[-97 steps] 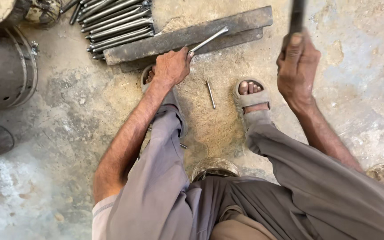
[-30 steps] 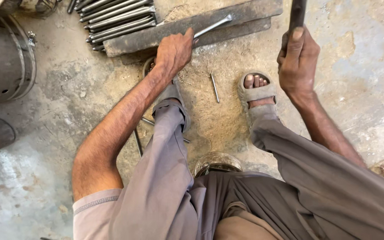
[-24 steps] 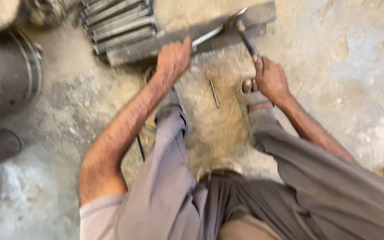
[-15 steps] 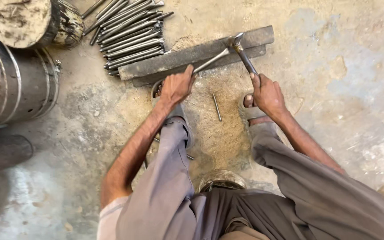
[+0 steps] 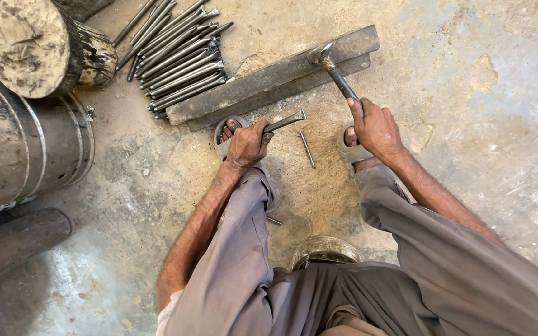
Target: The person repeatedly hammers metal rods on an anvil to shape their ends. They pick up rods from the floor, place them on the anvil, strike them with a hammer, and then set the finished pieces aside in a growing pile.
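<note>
My left hand (image 5: 247, 143) grips a short metal rod (image 5: 286, 121) with a flattened tip, held just off the long steel bar (image 5: 263, 81) that lies across the floor. My right hand (image 5: 375, 127) holds a hammer (image 5: 332, 70) by its handle, and the hammer's head rests on the steel bar. Both of my sandalled feet sit just below the bar, one beside each hand. A loose thin rod (image 5: 307, 149) lies on the floor between my feet.
A pile of several long metal rods (image 5: 179, 56) lies at the upper left beside the bar. A wooden log stump (image 5: 32, 46), a large metal drum (image 5: 23, 146) and a dark pipe (image 5: 14, 242) stand at the left. Rough concrete floor surrounds me.
My right hand swung the hammer down from a raised position onto the steel bar. My left hand drew the rod back off the bar toward me.
</note>
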`<state>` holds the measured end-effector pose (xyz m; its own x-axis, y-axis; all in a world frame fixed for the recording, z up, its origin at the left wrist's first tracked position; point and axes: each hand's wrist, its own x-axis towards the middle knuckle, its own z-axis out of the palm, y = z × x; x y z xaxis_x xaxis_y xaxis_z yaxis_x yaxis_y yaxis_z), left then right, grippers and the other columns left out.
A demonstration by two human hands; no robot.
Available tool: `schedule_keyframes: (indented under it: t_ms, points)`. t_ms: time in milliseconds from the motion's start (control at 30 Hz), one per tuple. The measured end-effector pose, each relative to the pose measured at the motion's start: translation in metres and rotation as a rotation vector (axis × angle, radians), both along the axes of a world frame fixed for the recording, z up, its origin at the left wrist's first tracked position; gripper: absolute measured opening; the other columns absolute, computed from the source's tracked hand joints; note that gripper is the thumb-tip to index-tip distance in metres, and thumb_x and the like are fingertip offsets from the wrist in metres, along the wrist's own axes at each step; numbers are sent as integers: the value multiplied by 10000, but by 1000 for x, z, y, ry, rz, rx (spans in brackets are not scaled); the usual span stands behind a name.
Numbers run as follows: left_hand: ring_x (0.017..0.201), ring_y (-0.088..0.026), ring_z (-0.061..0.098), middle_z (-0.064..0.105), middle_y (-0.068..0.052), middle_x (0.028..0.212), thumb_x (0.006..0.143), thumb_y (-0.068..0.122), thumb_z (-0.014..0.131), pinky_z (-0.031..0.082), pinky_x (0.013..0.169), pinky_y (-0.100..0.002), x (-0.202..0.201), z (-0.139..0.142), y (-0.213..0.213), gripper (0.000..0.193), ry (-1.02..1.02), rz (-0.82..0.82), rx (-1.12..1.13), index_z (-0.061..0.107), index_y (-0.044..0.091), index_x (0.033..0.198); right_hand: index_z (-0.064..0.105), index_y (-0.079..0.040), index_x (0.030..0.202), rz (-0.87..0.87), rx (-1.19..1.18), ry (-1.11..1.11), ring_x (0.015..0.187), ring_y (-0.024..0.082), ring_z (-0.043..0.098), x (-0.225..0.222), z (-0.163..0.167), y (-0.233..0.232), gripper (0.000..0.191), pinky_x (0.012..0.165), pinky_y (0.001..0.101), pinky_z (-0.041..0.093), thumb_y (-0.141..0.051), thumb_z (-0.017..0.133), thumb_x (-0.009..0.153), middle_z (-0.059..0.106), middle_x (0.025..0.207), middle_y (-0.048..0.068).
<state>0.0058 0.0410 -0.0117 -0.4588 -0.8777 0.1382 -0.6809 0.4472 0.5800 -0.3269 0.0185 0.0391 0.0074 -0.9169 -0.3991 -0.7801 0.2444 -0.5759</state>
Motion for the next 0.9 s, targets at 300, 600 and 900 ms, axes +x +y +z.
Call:
schedule_keyframes:
  t_ms: [300,600,900]
  points:
    - [376,-162,416,427,-10,538,1149,349,436,393,307,-358,-6,-19,-15,312,-176,172,118,539,65,1069,642,-14,982,-30,56,-23,661,472,665,0,11,-3,546,644,589,494,-497,423,1113,636,663,251]
    - [387,-139,447,485,-13,536,1117,353,405,402,301,-348,-12,-19,-54,326,-496,218,297,520,48,1110,626,-34,1002,-11,17,-30,584,463,643,-1,28,6,486,570,567,481,-467,434,1113,612,628,243]
    - [500,-260,573,581,-100,610,1105,365,462,478,438,-451,-7,5,-74,308,-632,144,230,519,74,1023,630,-48,1017,84,-15,62,686,523,624,4,35,-5,473,646,611,470,-471,448,1125,632,689,275]
